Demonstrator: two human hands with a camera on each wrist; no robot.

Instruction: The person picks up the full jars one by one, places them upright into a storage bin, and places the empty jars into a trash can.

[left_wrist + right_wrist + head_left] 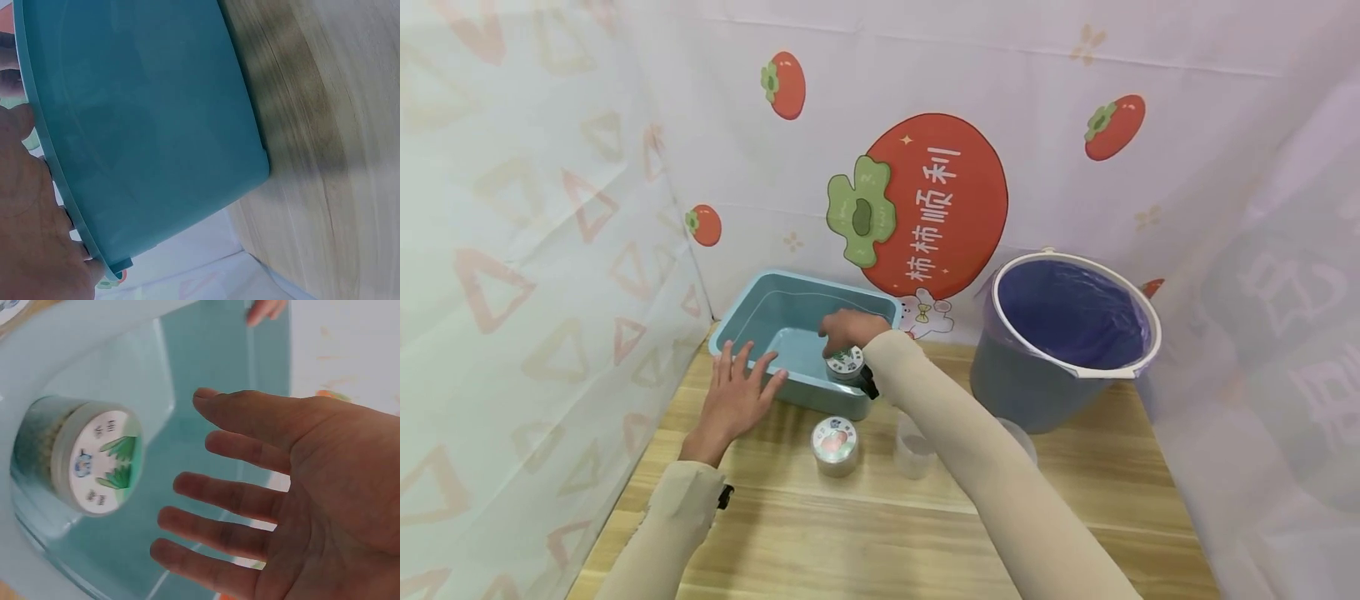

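A blue-green plastic basin [793, 393] stands at the back of the wooden table. Inside its near right corner is a clear jar [94, 462] with a white lid label showing green leaves; pale grains show through its side. My right hand [262, 506] hovers over the basin beside this jar, fingers straight and apart, holding nothing. At the basin's near left rim, my left hand [730, 404] has its fingers spread, with fingertips right at the rim in the left wrist view. A second jar [835, 443], its label printed in pink, stands on the table in front of the basin.
Right of the basin stands a large bucket [1022, 375] with a pale rim and a blue-purple bag lining. Two clear plastic containers, one nearer [913, 454] and one by the bucket [1021, 437], are partly covered by my right sleeve. Printed cloth walls [737, 142] enclose the table.
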